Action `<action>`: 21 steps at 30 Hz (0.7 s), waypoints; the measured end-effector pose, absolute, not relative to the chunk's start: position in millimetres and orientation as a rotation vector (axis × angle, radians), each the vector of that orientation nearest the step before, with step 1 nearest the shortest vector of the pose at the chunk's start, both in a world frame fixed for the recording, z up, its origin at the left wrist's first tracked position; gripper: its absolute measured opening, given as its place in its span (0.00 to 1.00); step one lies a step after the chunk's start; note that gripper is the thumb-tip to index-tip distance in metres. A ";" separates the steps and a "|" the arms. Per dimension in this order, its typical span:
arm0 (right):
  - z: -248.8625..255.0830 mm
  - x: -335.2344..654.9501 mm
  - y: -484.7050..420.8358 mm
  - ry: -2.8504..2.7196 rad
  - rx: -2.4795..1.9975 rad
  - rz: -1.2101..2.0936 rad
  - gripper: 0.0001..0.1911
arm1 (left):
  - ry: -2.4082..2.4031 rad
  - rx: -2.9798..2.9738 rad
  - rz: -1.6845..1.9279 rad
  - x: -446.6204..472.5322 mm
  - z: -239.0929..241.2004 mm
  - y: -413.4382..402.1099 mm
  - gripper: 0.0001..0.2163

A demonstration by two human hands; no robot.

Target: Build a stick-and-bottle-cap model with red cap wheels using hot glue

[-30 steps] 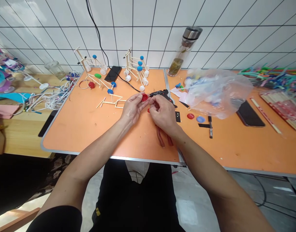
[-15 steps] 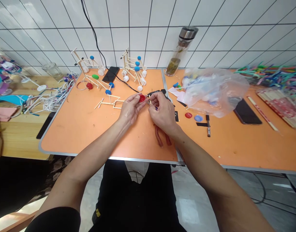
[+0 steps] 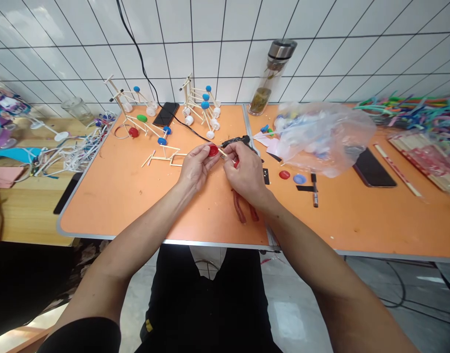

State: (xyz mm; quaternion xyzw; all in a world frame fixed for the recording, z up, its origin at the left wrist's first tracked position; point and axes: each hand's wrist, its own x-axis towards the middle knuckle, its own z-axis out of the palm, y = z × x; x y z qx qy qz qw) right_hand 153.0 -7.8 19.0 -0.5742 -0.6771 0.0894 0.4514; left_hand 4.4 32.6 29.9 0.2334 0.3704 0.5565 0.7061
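My left hand (image 3: 194,168) pinches a red bottle cap (image 3: 212,150) between thumb and fingers. In my right hand (image 3: 243,169) is a short wooden stick (image 3: 222,152), its tip at the cap's right edge; whether they touch I cannot tell. A bit of red shows between the right fingers. Behind the hands lies a black glue gun (image 3: 235,141), partly hidden. Pliers with red-brown handles (image 3: 238,208) lie beneath my right hand, their head covered. Left of my left hand rests a small frame of wooden sticks (image 3: 166,158).
Stick models with bottle-cap wheels (image 3: 199,105) stand at the back, near a phone (image 3: 166,114). A tea bottle (image 3: 271,78) stands by the wall. Rightward are a plastic bag (image 3: 320,142), a red cap (image 3: 284,175), a blue cap (image 3: 299,179), a marker (image 3: 314,191) and another phone (image 3: 374,169).
The wooden stick in my right hand has tilted from nearly upright to pointing at the red cap. A bit of red now shows in the right fingers. The view has shifted slightly.
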 end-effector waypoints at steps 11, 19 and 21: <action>9.1 155.3 -4.6 -1.804 -1.222 -0.034 0.05 | 0.821 0.559 1.210 2.8 24.4 34.1 0.10; 5.0 156.0 -0.2 -1.786 -1.220 -0.079 0.05 | 0.805 0.543 1.206 3.6 28.8 31.5 0.10; 4.1 155.7 0.8 -1.783 -1.221 -0.090 0.06 | 0.798 0.535 1.206 4.0 29.7 31.0 0.11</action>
